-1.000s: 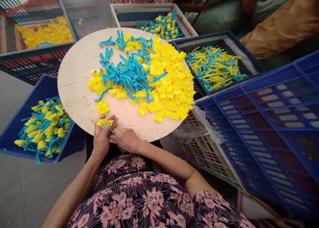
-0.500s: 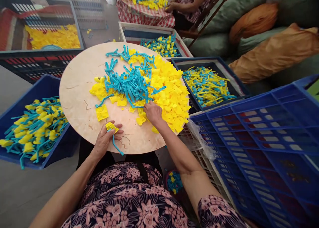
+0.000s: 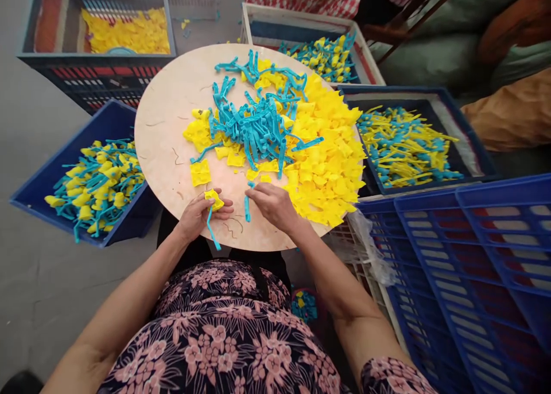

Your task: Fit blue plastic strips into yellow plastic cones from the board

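Between the thumb and fingers of my left hand (image 3: 202, 211) is a yellow plastic piece (image 3: 214, 199) with a blue strip (image 3: 212, 228) hanging from it. My right hand (image 3: 273, 205) pinches another blue plastic strip (image 3: 247, 207) just above the tabletop, to the right of my left hand. Beyond my hands lies a tangled heap of blue strips (image 3: 253, 124). A large pile of yellow pieces (image 3: 329, 153) spreads over the right side of the round table (image 3: 163, 118). One flat yellow square (image 3: 200, 173) rests by itself beyond my left hand.
A blue bin (image 3: 32, 193) of joined yellow and blue pieces stands at left. Behind it is a crate (image 3: 99, 58) with yellow pieces. A white-rimmed crate (image 3: 301, 18) and a dark crate (image 3: 477, 135) hold more pieces. Blue crates (image 3: 430, 221) stand at right.
My right hand has drawn back from the blue heap toward my left hand, bringing a blue strip. My left hand keeps its yellow piece. The whole view has shifted.
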Demonstrator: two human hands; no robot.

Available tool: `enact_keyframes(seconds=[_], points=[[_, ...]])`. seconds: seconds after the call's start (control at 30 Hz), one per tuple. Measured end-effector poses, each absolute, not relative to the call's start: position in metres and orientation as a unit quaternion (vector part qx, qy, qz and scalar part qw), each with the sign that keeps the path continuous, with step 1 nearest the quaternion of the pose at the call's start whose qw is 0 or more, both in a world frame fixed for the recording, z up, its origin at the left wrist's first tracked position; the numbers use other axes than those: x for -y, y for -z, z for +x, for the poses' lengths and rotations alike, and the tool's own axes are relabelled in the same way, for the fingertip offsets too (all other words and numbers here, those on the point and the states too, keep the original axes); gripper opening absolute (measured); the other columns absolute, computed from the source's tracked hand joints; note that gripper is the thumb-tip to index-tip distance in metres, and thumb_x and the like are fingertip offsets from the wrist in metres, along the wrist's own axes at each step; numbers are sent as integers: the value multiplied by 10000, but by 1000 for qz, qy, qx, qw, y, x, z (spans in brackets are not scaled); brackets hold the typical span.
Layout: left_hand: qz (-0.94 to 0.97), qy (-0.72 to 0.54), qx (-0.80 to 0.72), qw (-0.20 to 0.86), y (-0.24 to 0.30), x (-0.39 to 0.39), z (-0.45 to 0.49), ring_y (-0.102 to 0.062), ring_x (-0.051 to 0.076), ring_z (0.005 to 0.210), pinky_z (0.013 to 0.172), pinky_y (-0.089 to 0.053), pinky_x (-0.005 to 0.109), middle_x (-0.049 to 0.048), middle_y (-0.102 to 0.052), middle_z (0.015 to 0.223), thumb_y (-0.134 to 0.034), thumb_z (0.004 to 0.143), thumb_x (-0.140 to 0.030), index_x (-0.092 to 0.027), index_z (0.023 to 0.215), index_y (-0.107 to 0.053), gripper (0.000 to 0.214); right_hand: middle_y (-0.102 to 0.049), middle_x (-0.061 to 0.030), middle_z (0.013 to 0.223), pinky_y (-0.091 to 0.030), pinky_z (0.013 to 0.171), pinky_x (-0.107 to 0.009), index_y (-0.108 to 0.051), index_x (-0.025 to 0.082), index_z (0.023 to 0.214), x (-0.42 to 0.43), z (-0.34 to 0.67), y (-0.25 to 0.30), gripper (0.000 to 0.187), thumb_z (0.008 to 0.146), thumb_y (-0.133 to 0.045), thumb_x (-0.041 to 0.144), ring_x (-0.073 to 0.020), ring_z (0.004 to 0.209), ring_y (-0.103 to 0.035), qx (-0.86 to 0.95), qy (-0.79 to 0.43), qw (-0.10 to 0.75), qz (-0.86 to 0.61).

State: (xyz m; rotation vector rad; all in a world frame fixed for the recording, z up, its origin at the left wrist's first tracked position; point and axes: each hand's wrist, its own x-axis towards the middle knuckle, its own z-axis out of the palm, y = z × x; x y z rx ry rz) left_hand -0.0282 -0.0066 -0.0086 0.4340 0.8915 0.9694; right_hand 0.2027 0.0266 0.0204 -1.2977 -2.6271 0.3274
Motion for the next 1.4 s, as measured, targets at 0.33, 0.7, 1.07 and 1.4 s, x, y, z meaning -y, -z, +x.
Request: enact_keyframes(seconds=[0.33,0.7,1.07,1.4], points=[[220,-449,-462,732,6,9,-15,-745,290,797,750,-592,447,103,-744,853,-650,718,-228,-132,1154,-484,477,-654,-138,1038,-452,805,-305,-598,122,1278,7,168,-15,401,1023,-360,320,-230,970,-581,839,-93,16,-536],[206,-460,-459,731,6,9,-15,-742,253,761,710,-608,402,74,-735,841,-688,712,-232,-137,1118,-517,450,-664,-91,1039,-495,772,-277,-576,134,1236,4,161,-16,379,953,-336,211,-174,898,-620,687,-376,229,-578],[191,-471,-456,731,12,8,-17,-720,256,891,805,-609,459,41,-708,928,-697,695,-213,-151,1105,-575,432,-699,-68,1196,-476,947,-284,-641,214,1229,22,140,1,351,981,-393,239,-169,1104,-635,709,-344,237,-568],[199,-488,-463,713,15,11,-12,-717,253,922,849,-573,443,61,-729,915,-701,717,-254,-166,1147,-517,476,-750,-87,998,-371,637,-243,-666,202,1180,24,131,-11,378,990,-347,276,-185,839,-689,763,-155,-7,-627]])
